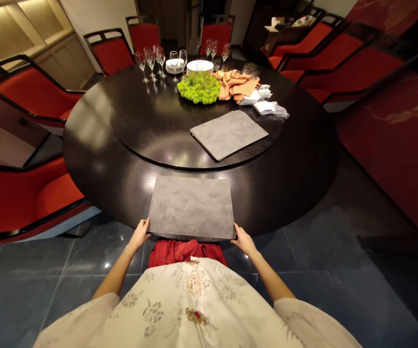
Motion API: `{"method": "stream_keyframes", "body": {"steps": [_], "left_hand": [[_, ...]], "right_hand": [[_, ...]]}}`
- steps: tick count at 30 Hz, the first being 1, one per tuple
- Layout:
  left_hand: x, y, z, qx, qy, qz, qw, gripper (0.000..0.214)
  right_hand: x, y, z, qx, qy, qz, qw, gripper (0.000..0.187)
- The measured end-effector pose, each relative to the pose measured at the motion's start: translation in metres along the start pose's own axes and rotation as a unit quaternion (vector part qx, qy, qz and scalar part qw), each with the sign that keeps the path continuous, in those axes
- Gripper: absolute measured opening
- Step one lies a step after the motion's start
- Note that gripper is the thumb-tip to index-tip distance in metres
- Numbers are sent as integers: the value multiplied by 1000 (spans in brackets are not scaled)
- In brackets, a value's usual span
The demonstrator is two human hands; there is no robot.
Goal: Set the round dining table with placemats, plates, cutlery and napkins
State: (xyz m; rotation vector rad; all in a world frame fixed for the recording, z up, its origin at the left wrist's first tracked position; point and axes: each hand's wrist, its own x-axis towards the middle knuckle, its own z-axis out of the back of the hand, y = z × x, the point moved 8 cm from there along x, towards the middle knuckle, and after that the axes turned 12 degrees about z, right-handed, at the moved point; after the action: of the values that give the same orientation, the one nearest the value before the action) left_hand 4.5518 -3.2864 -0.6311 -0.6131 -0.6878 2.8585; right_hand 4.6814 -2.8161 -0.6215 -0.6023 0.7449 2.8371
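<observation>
A grey rectangular placemat (192, 208) lies at the near edge of the round black table, right in front of me. My left hand (141, 235) grips its near left corner, thumb on top and fingers curled at the edge. At the near right corner, my right hand (244, 239) pinches the mat in the same way; the undersides of both grips are hidden. Beyond it, a stack of matching grey placemats (230, 134) rests at an angle on the turntable (151, 137), apart from both hands.
On the turntable stand several wine glasses (151, 62), white plates (200, 66), a green floral centrepiece (199, 89), orange napkins (237, 85) and plastic-wrapped white packets (270, 108). Red chairs (37, 94) surround the table (289, 179), one close at my left.
</observation>
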Motion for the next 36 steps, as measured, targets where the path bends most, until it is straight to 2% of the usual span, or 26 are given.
{"method": "stream_keyframes", "body": {"steps": [5, 9, 13, 17, 19, 22, 24, 25, 28, 31, 33, 36], "left_hand": [[1, 3, 0, -14, 21, -25, 999, 67], [2, 4, 1, -25, 47, -29, 998, 65], [3, 4, 2, -44, 71, -41, 996, 63], [1, 3, 4, -65, 79, -47, 994, 60], [0, 1, 5, -69, 79, -47, 993, 59], [3, -2, 6, -64, 80, -37, 994, 62], [6, -3, 5, -58, 84, -21, 995, 66], [7, -4, 5, -55, 86, -12, 995, 67], [10, -4, 2, -49, 88, 12, 995, 69], [10, -4, -1, -54, 81, 24, 995, 68], [9, -3, -5, -54, 73, 35, 995, 68], [7, 1, -14, -36, 67, 62, 995, 71]], "right_hand": [[5, -15, -6, 37, -19, 41, 998, 80], [8, -29, -7, 80, -19, 37, 996, 66], [10, -29, -3, 98, 1, 38, 994, 52], [10, -25, -1, 94, 13, 47, 994, 50], [11, -26, -1, 87, 27, 48, 995, 51], [27, -30, 7, 71, 95, 28, 993, 45], [53, -29, 31, 45, 117, 17, 992, 34], [72, -25, 51, 23, 100, 18, 995, 28], [146, 3, 130, -62, -39, 35, 997, 29], [220, 43, 197, -133, -171, 40, 975, 38], [264, 67, 222, -154, -196, 37, 968, 41], [313, 88, 234, -191, -149, 21, 970, 42]]}}
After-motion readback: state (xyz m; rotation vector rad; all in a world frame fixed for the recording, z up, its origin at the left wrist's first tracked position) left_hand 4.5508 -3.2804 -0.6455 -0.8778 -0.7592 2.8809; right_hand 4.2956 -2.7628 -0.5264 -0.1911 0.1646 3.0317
